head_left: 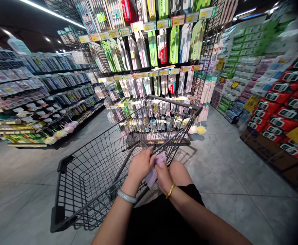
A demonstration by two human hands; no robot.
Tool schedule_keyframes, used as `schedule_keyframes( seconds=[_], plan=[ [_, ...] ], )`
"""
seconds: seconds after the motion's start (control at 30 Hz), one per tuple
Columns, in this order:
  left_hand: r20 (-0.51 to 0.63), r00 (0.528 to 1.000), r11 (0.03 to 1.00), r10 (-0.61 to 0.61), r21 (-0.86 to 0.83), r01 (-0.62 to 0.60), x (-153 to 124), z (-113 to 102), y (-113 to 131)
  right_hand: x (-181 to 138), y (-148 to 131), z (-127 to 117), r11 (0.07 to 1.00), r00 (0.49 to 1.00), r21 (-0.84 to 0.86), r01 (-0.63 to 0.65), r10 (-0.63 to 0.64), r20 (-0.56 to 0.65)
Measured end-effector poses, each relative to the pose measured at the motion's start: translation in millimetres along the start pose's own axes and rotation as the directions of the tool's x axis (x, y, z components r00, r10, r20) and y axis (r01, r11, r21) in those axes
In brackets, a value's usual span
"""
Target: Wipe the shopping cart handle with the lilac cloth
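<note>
A crumpled lilac cloth-like sheet [152,177] is between my two hands, over the near side of the cart. My right hand [163,174], with a gold bangle at the wrist, has its thumb pressed on the sheet. From the other side my left hand [140,165], wearing a pale bangle, curls its fingers in, thumb against the sheet's edge. The left fingertips lie close to the cart's side rail. The grey wire shopping cart [95,149] stands sideways before me, its basket bare where I can see in.
Ahead rises a rack of packaged toothbrushes [152,49] with price labels. Shelves of packaged goods [62,81] stand at left. Stacked red packs [283,109] on cardboard and other packs line the right. My bent knee [180,173] is beside the cart on grey tiled floor [220,163].
</note>
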State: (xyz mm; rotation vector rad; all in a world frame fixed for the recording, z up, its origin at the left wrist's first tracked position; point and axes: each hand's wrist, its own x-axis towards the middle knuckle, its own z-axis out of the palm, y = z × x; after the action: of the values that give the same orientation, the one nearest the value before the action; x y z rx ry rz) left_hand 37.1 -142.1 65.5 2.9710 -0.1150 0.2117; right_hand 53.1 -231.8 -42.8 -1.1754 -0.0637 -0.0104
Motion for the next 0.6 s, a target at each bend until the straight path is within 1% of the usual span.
schedule_keyframes(
  seconds=[0.03,0.1,0.13,0.17,0.2,0.23,0.3,0.37,0.4,0.43,0.47,0.5,0.53,0.57,0.6],
  plan=[
    [-0.047,0.995,0.996,0.084,-0.037,-0.086,-3.3,-1.3,-2.0,0.9,-8.3,4.2,0.994,0.998,0.09,-0.055,0.053,0.021],
    [-0.104,0.97,0.97,0.221,-0.083,-0.229,-12.6,-0.7,-6.7,3.2,-27.6,9.8,0.942,0.984,0.284,-0.179,0.164,0.073],
    [-0.116,0.958,0.957,0.264,-0.091,-0.275,-18.6,1.8,-9.1,3.2,-36.4,10.7,0.904,0.971,0.354,-0.24,0.215,0.108],
    [-0.125,0.948,0.949,0.292,-0.088,-0.304,-25.3,5.7,-11.3,1.8,-43.2,10.7,0.87,0.953,0.389,-0.302,0.263,0.151],
    [-0.136,0.94,0.942,0.314,-0.077,-0.326,-32.7,10.8,-13.3,-1.1,-47.8,9.8,0.836,0.925,0.398,-0.377,0.318,0.207],
    [-0.148,0.933,0.939,0.328,-0.059,-0.34,-40.6,16.7,-15.2,-5.3,-50.0,8.4,0.801,0.886,0.385,-0.459,0.379,0.269],
    [-0.171,0.925,0.938,0.34,-0.016,-0.347,-56.9,28.2,-18.9,-16.4,-48.9,4.9,0.729,0.788,0.323,-0.604,0.486,0.378],
    [-0.197,0.92,0.939,0.338,0.011,-0.343,-73.4,35.1,-24.3,-27.2,-46.1,1.1,0.689,0.709,0.256,-0.679,0.523,0.473],
    [-0.216,0.917,0.94,0.336,0.013,-0.341,-81.5,35.6,-28.1,-31.0,-46.3,-0.8,0.692,0.679,0.213,-0.69,0.517,0.52],
    [-0.238,0.914,0.941,0.33,0.008,-0.337,-89.5,34.0,-32.8,-32.9,-48.4,-2.8,0.715,0.655,0.156,-0.681,0.501,0.566],
    [-0.27,0.91,0.944,0.316,-0.003,-0.329,-97.0,30.3,-38.3,-32.7,-52.7,-4.7,0.759,0.635,0.075,-0.647,0.481,0.604],
    [-0.316,0.906,0.953,0.28,-0.018,-0.301,-103.9,25.0,-44.4,-30.2,-59.2,-6.2,0.819,0.634,-0.027,-0.572,0.463,0.62],
    [-0.376,0.901,0.968,0.218,-0.034,-0.248,-109.6,18.9,-50.6,-25.7,-67.3,-7.0,0.885,0.669,-0.134,-0.446,0.429,0.607],
    [-0.441,0.888,0.984,0.13,-0.05,-0.169,-113.7,12.6,-56.4,-19.4,-76.3,-6.7,0.934,0.738,-0.238,-0.267,0.357,0.573],
    [-0.494,0.869,0.995,0.036,-0.062,-0.076,-115.8,7.2,-61.2,-12.0,-85.2,-4.9,0.94,0.814,-0.337,-0.053,0.236,0.531]
  ],
)
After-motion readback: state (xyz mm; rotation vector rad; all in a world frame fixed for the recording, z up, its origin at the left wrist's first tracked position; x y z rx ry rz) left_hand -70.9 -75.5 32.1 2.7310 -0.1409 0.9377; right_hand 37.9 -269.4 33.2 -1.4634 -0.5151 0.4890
